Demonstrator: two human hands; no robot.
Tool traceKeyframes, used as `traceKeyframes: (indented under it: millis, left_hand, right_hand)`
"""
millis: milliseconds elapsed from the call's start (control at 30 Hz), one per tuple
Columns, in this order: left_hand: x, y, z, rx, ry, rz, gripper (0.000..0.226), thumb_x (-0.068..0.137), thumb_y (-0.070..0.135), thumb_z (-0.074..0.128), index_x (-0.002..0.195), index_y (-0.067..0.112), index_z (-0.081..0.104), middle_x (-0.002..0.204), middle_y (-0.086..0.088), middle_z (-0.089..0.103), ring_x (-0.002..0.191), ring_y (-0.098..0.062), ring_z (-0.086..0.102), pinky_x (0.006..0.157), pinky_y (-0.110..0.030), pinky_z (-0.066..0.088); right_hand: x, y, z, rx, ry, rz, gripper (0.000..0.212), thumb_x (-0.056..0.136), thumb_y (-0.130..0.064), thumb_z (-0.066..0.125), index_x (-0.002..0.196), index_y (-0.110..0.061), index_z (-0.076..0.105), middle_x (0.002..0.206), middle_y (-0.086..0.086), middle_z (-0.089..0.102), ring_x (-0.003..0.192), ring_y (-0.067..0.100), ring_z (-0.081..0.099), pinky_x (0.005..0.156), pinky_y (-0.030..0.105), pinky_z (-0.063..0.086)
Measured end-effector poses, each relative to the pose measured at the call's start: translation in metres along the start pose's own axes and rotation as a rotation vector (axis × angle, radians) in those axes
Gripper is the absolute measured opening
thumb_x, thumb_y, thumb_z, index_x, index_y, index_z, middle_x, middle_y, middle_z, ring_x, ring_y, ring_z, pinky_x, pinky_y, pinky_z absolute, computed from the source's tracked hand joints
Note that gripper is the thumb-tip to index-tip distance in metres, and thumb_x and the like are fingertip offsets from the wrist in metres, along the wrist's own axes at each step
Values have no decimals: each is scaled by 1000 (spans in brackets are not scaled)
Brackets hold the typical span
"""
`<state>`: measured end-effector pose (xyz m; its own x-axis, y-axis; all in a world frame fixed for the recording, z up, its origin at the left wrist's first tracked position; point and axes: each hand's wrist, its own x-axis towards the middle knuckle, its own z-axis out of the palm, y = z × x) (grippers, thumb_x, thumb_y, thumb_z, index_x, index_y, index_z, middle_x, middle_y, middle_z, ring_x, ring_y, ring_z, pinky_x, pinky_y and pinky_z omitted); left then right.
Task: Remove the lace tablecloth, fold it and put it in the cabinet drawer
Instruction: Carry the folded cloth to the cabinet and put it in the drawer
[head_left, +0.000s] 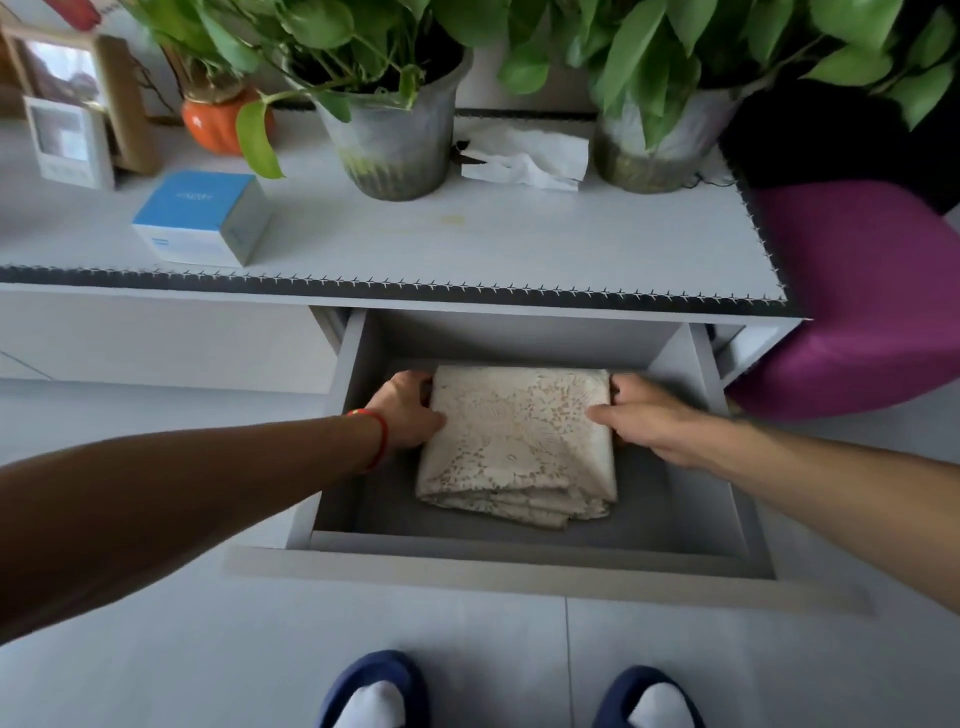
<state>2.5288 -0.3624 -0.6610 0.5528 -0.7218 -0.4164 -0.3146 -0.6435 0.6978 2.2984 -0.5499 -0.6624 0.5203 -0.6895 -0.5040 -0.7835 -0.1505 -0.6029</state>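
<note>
- The folded lace tablecloth (517, 441) lies flat on the floor of the open cabinet drawer (530, 545), set toward its far half, with its layered edges stacked at the near side.
- The left hand (410, 413) holds the cloth's left edge: the thumb lies on top and the fingers (415, 378) curl round the far-left corner, clamped on the fabric.
- The right hand (647, 418) mirrors it on the right edge, thumb reaching onto the lace, its fingers wrapped round the far-right corner and partly hidden behind the bundle, so how firmly they pinch is hard to judge.
- The step in hand looks like the last placement: cloth removed, folded and now being seated in the drawer.
- The bench (519, 239) above carries no lace; it holds two potted plants (395, 130), a blue and white box (200, 218), an orange vase (213, 122) and a crumpled tissue (524, 156).
- Next, I would expect both hands to let go and lift clear without dragging the top layer, since openwork lace snags easily on fingertips.
- Then the drawer front, nearest the person's slippers (374, 691), needs an even push to close, with no fold riding above the drawer walls.
</note>
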Motion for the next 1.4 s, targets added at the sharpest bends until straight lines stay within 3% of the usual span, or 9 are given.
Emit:
traceKeyframes:
  millis: [133, 233, 333, 500, 633, 733, 900, 1100, 1400]
  left_hand:
    - [-6, 3, -4, 334, 11, 71, 46, 85, 12, 67, 131, 13, 63, 122, -12, 70, 114, -31, 66, 93, -33, 54]
    - [-34, 26, -9, 413, -56, 351, 47, 87, 35, 65, 132, 22, 61, 123, -5, 68, 111, -25, 66, 92, -32, 55]
    - [-69, 47, -11, 368, -387, 620, 48, 90, 60, 57, 127, 29, 63, 125, 6, 66, 110, -8, 62, 91, -19, 49]
    - [-92, 60, -13, 618, -862, 566, 94, 77, 59, 79, 150, 39, 23, 152, 12, 32, 128, -10, 36, 111, -35, 42]
    - [-102, 73, -7, 699, -613, 985, 83, 66, 43, 81, 132, 31, 31, 125, 7, 34, 105, -8, 35, 83, -17, 39]
    - [-100, 74, -17, 750, -364, 1162, 63, 64, 49, 74, 116, 24, 47, 120, 1, 45, 109, -19, 45, 84, -32, 49]
    - [-73, 67, -32, 667, -106, 1151, 43, 75, 39, 76, 103, 10, 62, 118, -10, 59, 103, -31, 55, 82, -47, 52]
    - [-46, 68, -46, 846, 408, 1077, 64, 86, 57, 68, 124, 7, 63, 132, -18, 59, 122, -40, 55, 103, -49, 43]
    - [-14, 74, -50, 1065, 437, 841, 86, 85, 53, 70, 154, 10, 40, 149, -18, 48, 136, -41, 45, 111, -56, 34]
  right_hand:
    - [-5, -12, -6, -568, 32, -111, 31, 100, -32, 60, 119, -7, 62, 123, 13, 71, 108, 31, 68, 81, 33, 52]
    - [-33, -16, -4, -722, 167, -377, 38, 99, -30, 57, 134, -14, 54, 134, 8, 63, 120, 28, 64, 93, 39, 53]
    - [-65, -21, -5, -544, 10, -682, 33, 100, -43, 54, 128, -25, 57, 128, -8, 52, 116, 9, 55, 98, 33, 48]
    - [-93, -38, -13, -534, -215, -886, 36, 105, -47, 52, 126, -20, 64, 126, -5, 57, 114, 11, 58, 104, 30, 47]
    - [-92, -42, -26, -462, 9, -972, 21, 101, -19, 65, 120, -12, 67, 122, 4, 62, 111, 17, 61, 103, 30, 47]
    - [-86, -47, -40, -460, 205, -1038, 24, 97, -18, 58, 116, -8, 67, 119, 8, 61, 109, 17, 59, 104, 15, 40]
    - [-77, -52, -51, -623, 363, -1065, 36, 97, -30, 58, 124, -6, 64, 132, 12, 57, 117, 29, 56, 109, 37, 39]
    - [-76, -46, -38, -858, 429, -914, 108, 82, -80, 55, 158, -6, 34, 169, 22, 22, 151, 40, 27, 122, 50, 19]
    - [-42, -56, -48, -917, 540, -739, 106, 80, -56, 79, 157, 3, 35, 161, 23, 40, 147, 41, 40, 118, 53, 33]
